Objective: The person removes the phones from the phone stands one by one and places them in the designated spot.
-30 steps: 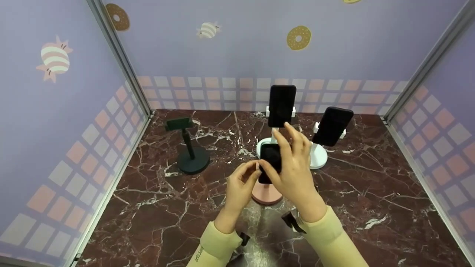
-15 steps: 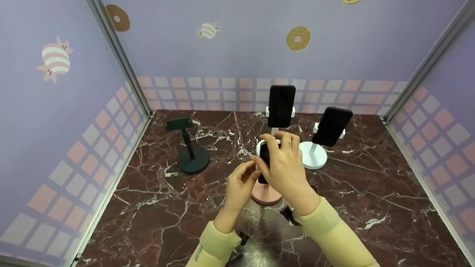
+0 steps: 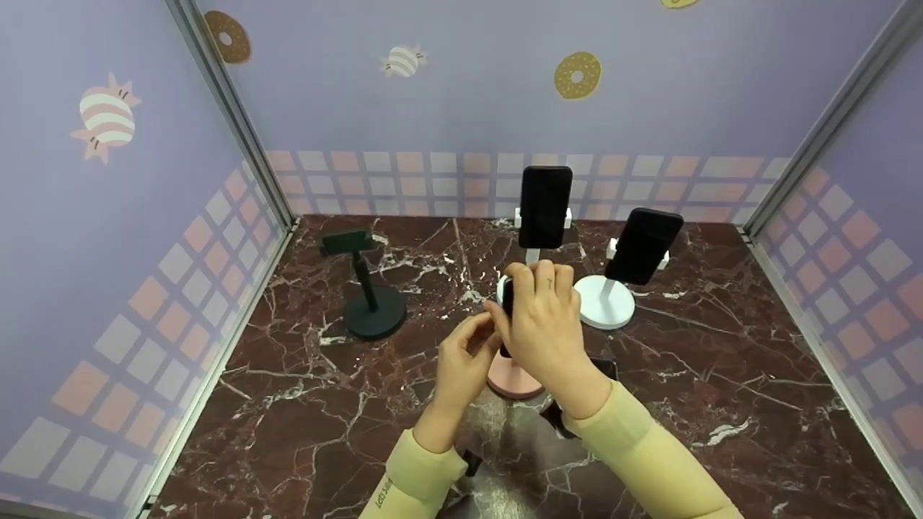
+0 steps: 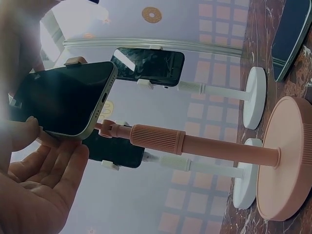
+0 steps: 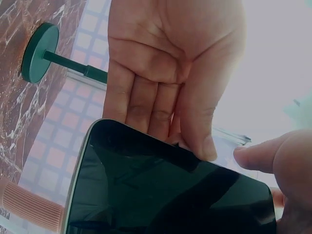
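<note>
A black-screened phone [image 4: 68, 100] is mounted sideways in the left wrist view on a pink phone stand [image 4: 229, 151]. In the head view most of it is hidden behind my right hand [image 3: 544, 324], whose fingers curl over its top and far side. That hand's thumb [image 5: 253, 158] extends near the phone's edge in the right wrist view. My left hand [image 3: 465, 364] pinches at the left edge, thumb in front and fingers behind, where the stand's clamp grips the phone. The clamp is mostly covered by fingers.
Two white stands hold phones: one phone [image 3: 546, 207] at the back and a tilted phone [image 3: 644, 246] to the right. A dark green stand [image 3: 375, 311] bears no phone at left. Another phone [image 4: 292, 39] lies on the marble table [image 3: 303, 404] near my right wrist.
My right hand has moved left and down, its raised fingers curling over the phone and covering it. The left hand has stayed at the phone's left edge.
</note>
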### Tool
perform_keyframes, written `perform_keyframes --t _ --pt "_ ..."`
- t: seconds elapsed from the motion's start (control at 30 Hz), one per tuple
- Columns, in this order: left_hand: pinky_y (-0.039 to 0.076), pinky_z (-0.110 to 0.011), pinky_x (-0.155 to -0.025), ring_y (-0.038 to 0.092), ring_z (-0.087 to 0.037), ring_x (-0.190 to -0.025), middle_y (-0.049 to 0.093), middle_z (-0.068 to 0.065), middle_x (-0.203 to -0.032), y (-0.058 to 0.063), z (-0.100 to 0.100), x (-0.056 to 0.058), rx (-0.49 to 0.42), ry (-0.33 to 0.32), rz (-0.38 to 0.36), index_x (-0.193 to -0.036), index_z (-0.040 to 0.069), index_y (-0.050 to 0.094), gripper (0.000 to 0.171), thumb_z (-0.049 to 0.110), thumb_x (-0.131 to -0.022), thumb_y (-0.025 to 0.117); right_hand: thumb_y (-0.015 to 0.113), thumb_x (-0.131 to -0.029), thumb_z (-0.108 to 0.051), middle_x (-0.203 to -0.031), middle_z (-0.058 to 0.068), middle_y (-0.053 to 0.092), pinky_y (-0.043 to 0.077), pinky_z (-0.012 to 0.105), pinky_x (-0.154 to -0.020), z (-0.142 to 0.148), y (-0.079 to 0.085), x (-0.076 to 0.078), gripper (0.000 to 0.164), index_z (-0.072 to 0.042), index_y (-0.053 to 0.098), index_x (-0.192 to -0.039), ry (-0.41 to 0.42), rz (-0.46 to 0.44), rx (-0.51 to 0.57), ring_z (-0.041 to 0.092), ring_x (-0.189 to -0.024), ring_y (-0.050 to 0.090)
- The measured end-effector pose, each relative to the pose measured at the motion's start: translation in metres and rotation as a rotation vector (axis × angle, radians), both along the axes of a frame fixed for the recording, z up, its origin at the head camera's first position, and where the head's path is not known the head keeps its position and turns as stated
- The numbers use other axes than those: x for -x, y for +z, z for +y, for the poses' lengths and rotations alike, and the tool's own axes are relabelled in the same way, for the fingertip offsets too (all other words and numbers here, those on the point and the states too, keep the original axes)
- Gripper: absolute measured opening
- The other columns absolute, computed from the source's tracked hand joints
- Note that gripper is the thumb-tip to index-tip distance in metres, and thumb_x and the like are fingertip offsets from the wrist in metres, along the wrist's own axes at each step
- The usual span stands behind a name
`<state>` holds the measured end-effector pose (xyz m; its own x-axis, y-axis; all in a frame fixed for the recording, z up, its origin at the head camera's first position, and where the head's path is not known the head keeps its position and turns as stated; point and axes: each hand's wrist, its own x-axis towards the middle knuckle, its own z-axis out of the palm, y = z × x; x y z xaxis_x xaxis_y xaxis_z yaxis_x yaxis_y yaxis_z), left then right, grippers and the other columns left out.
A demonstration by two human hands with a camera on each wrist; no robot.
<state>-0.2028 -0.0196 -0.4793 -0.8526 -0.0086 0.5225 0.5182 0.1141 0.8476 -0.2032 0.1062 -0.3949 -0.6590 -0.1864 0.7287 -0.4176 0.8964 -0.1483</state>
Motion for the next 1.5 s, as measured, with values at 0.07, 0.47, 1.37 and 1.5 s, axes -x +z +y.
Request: perform_keyframes --t 0.07,0.47,1.37,1.5 --pt "0.061 -0.032 -0.087 0.073 -0.028 -0.099 0.073 -0.021 -0.107 0.0002 -0.0001 0.0002 -0.006 -0.006 -0.001 -0.118 -0.008 0.07 0.023 -0.001 -0.095 0.069 0.079 -0.089 -0.033 -0.105 0.017 0.048 0.041 0.045 -0.064 -0.0013 -0.0002 0.0002 0.05 -0.006 0.049 -0.119 -0.021 -0.003 -0.005 0.037 -0.097 0.039" --pt "0.06 -0.029 -0.088 0.072 -0.024 -0.1 0.072 -0.023 -0.109 0.002 -0.0005 0.0008 -0.033 -0.048 -0.016 -0.118 -0.009 0.068 0.023 -0.003 -0.095 0.068 0.078 -0.09 -0.033 -0.108 0.02 0.049 0.044 0.046 -0.068 -0.0061 0.0002 0.0009 0.045 -0.003 0.05 -0.11 -0.11 -0.027 -0.033 0.04 -0.1 0.041" --pt "0.059 -0.028 -0.093 0.07 -0.028 -0.108 0.069 -0.025 -0.113 0.0002 0.0071 -0.0025 -0.085 -0.075 -0.076 -0.121 -0.009 0.063 0.023 -0.001 -0.1 0.062 0.078 -0.085 -0.022 -0.105 0.021 0.049 0.041 0.047 -0.068 -0.0088 0.0023 0.0039 0.04 -0.002 0.05 -0.104 -0.143 -0.043 -0.031 0.041 -0.102 0.041" --pt "0.059 -0.028 -0.092 0.07 -0.026 -0.106 0.069 -0.025 -0.113 -0.0011 0.0069 -0.0031 -0.1 -0.072 -0.083 -0.121 -0.009 0.064 0.024 0.001 -0.099 0.064 0.077 -0.084 -0.021 -0.105 0.021 0.049 0.041 0.047 -0.068 -0.0079 0.0026 0.0032 0.039 -0.002 0.049 -0.104 -0.13 -0.055 -0.043 0.042 -0.103 0.04"
